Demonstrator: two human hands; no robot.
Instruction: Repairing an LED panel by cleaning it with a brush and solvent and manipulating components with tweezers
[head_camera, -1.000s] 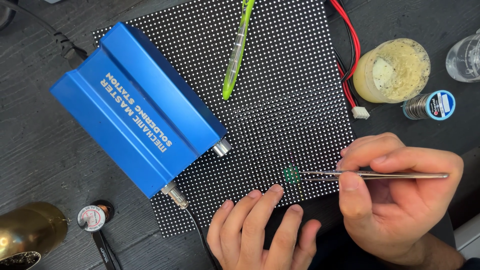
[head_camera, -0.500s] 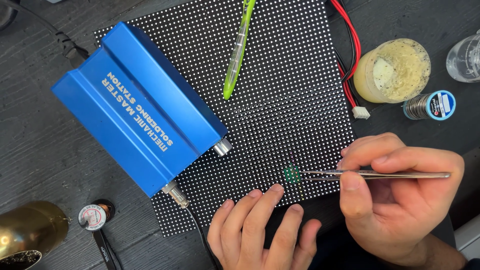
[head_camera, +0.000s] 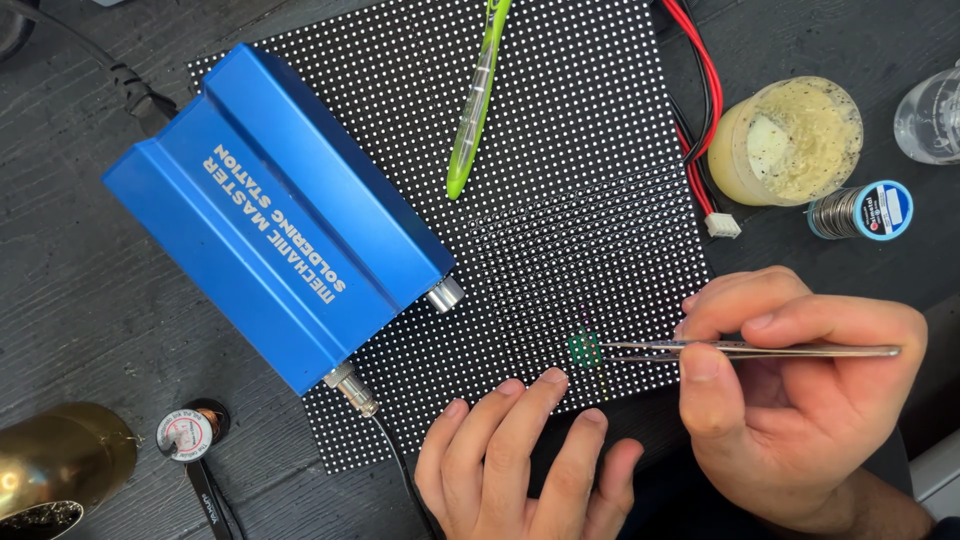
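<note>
A small green chip (head_camera: 584, 348) sits on the dotted black panel (head_camera: 560, 180), pinched at the tweezers (head_camera: 740, 350) tip, left of the right hand (head_camera: 800, 390) gripping them. The left hand (head_camera: 520, 460) rests flat, fingers loose, just below.

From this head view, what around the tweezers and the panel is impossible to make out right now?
- Tweezers tips: too small against the green patch to tell whether they grip anything.
- Right hand: wrist cut off by the bottom edge.
- Left hand: palm cut off by the bottom edge; fingertips rest on the dotted panel.
- Panel's left part: hidden under the blue box.
- Clear bottle: cut off by the right edge.
</note>
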